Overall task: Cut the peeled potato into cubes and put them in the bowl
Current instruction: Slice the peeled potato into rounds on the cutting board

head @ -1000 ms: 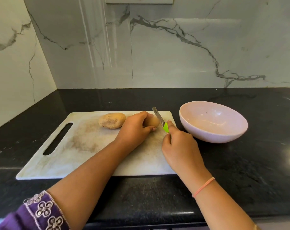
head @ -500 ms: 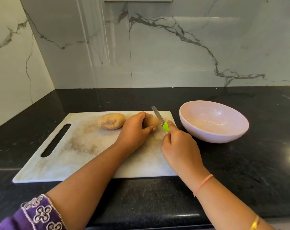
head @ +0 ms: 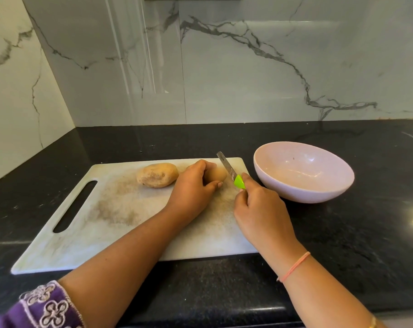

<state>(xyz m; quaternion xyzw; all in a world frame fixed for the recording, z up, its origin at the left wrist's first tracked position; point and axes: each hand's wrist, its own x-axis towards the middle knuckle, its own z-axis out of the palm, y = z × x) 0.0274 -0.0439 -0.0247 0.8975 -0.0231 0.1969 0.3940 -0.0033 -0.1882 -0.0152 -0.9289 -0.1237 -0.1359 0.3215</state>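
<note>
A black stone table (head: 342, 233) runs under a veined marble wall, and on it we find a white cutting board (head: 120, 209). The left hand (head: 191, 188) curls round a potato (head: 216, 174) on the board, so only its right end shows. Just right of it, the right hand (head: 260, 209) grips a green-handled knife (head: 226, 165), blade slanting beside the potato; we cannot tell if they touch. Left of the left hand lies a second potato (head: 157, 175). Right of the right hand sits a pale pink bowl (head: 302, 185), on the table near the board.
</note>
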